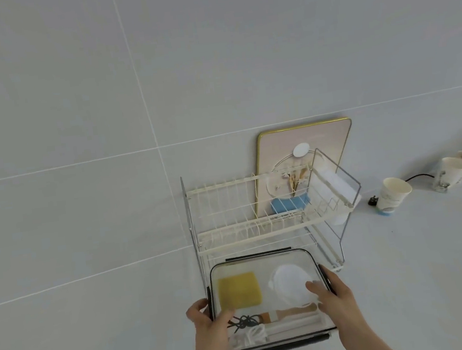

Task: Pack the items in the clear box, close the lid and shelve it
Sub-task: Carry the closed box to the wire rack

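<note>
Both hands grip the lidded box point(270, 300) by its sides, the left hand point(209, 319) on the left edge and the right hand point(331, 297) on the right, thumbs on the lid. Through the lid show a sponge point(238, 290), a white bowl point(291, 286) and a brush point(269, 318) (its bristles dark). Just beyond stands the rack point(258, 223) on the surface point(407, 269), with cups point(392, 195) farther right.

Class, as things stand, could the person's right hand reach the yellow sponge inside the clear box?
Probably not directly: the lid seems to cover the clear box, with the yellow sponge beneath it. The right hand rests on that lid, so it must come off first.
</note>
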`<state>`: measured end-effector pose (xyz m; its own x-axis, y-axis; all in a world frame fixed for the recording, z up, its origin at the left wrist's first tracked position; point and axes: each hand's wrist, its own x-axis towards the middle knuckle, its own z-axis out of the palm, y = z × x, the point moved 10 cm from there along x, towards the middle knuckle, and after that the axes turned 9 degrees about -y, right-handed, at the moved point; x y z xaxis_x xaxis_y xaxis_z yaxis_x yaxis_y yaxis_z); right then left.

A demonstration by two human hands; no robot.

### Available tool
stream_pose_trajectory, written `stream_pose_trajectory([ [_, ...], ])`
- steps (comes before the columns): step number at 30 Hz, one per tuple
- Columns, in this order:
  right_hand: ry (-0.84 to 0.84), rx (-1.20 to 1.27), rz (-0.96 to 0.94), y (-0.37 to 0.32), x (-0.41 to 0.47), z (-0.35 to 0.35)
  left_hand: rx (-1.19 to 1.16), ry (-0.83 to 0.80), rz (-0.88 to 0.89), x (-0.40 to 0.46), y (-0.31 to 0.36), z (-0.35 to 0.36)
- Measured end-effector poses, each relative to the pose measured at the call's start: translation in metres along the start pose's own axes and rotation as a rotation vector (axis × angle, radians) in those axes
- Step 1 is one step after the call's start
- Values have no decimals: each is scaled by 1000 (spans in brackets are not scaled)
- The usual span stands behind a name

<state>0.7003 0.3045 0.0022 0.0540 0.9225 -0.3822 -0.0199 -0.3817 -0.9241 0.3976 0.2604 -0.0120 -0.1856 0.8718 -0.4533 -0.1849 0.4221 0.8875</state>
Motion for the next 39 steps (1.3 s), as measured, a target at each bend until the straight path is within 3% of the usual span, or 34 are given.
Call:
stream_pose_trajectory([
  [13,-40,-78,-7,-3,87,16,38,157,23,54,19,7],
  [22,-49,-160,-96,-6,112,21,192,213,26,63,10,9],
  [25,4,-348,-172,-16,108,20,475,253,134,51,28,12],
  [28,67,-698,-467,-44,84,27,913,377,423,20,64,26],
  [31,-111,-1040,-819,-49,58,58,1161,141,589,16,67,61],
  [34,-204,-1162,-867,-42,55,67,1332,-36,598,30,52,74],
  [39,-209,-1246,-814,-43,68,72,1478,-78,530,51,45,73],
])
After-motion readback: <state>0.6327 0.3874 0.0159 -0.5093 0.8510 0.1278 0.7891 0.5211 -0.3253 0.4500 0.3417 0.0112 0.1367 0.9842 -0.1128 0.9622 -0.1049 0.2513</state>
